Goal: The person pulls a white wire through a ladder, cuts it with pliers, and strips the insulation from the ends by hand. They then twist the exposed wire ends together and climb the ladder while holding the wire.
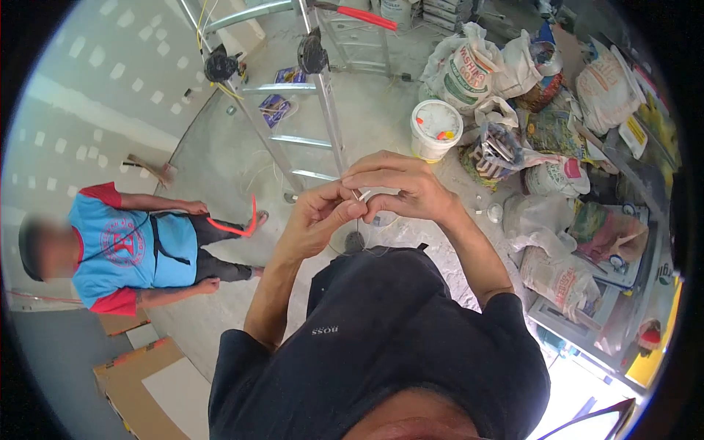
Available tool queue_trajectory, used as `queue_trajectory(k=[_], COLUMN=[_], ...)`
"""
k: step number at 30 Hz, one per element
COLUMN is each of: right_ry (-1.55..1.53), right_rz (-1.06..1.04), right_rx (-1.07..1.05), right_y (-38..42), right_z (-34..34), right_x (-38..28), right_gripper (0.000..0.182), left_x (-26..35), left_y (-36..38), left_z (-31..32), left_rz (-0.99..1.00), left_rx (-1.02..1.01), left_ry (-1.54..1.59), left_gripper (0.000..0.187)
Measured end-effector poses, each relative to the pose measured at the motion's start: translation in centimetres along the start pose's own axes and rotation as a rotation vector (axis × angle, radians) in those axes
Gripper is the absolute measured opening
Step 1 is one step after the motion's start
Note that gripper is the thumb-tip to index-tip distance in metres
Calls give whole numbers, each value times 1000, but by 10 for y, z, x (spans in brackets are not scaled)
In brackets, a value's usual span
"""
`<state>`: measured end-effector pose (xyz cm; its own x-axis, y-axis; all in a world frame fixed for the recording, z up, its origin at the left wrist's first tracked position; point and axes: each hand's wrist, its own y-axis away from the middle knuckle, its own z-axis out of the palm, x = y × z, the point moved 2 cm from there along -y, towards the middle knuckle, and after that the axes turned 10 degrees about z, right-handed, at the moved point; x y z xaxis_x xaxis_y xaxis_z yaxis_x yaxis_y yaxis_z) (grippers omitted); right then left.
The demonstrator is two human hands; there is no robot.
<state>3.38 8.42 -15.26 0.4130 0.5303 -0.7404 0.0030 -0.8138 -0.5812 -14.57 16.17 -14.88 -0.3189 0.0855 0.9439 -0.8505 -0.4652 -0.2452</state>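
My left hand [326,218] and my right hand [403,187] meet in front of my chest, fingertips close together. Both are closed in a pinch around a small white piece [364,196] with a thin wire. That wire runs down from my fingers toward my dark shirt. My right hand's fingers arch over the piece from above, while my left thumb and fingers hold it from the left. A dark round object [354,242] shows below my hands; what it is I cannot make out.
An aluminium ladder [330,121] stands ahead. On the left is a person [147,249] in a blue and red shirt holding a red strip [249,224]. A white bucket [433,150] and several sacks [466,73] are at the right. Cardboard [121,374] lies lower left.
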Motion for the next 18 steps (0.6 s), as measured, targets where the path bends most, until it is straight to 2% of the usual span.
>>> queue_trajectory(k=[4, 6, 10, 12, 15, 18], right_ry=[-54, -36, -65, -58, -156, -134], right_rz=[-14, -98, -134, -72, -73, -145], right_rx=[-36, -32, -52, -41, -80, -95], right_y=[3, 0, -1, 0, 4, 7], right_z=[0, 0, -2, -1, 7, 3], right_x=[7, 9, 12, 10, 14, 10], right_gripper=[38, 44, 43, 31, 31, 28], left_x=[-1, 1, 2, 6, 11, 0], left_y=[12, 12, 11, 11, 18, 21], left_z=[-3, -2, 0, 1, -3, -1], left_rz=[-70, -76, -99, -119, -174, -151], left_rx=[-34, -30, -32, -37, -54, -22], left_ry=[-72, -97, -164, -175, -353, -268], left_gripper=[11, 13, 15, 15, 17, 19])
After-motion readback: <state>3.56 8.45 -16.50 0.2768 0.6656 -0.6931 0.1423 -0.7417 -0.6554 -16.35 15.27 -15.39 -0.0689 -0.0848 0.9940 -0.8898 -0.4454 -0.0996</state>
